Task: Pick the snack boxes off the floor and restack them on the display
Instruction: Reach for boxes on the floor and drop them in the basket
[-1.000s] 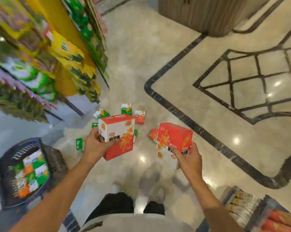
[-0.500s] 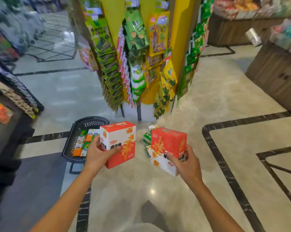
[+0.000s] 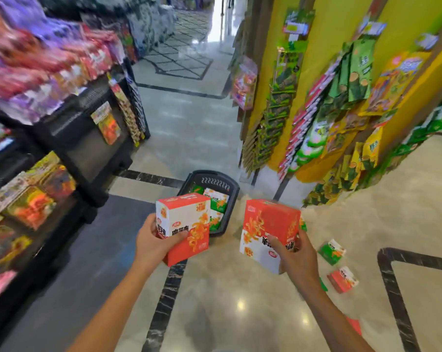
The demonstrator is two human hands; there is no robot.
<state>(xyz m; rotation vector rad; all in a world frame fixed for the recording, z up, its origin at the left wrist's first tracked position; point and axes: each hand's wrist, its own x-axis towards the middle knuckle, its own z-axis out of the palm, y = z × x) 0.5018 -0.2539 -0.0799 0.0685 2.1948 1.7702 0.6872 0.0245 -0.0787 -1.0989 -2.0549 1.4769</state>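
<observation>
My left hand (image 3: 152, 246) grips a red and white snack box (image 3: 186, 224) at chest height, thumb across its front. In my right hand (image 3: 294, 260) is a second red and white snack box (image 3: 268, 229), held by its lower corner and tilted. On the floor to the right lie a small green box (image 3: 331, 252) and a small red box (image 3: 343, 279). A black display shelf (image 3: 70, 138) with packed snack boxes stands on the left.
A black shopping basket (image 3: 216, 182) holding several small boxes sits on the floor just beyond my hands. A yellow pillar (image 3: 324, 34) hung with snack bags rises at the right. An aisle of pale marble floor (image 3: 189, 128) runs ahead between shelf and pillar.
My view has swung left from the floor pile past the yellow pillar toward the black display shelf. Both hands keep hold of their boxes.
</observation>
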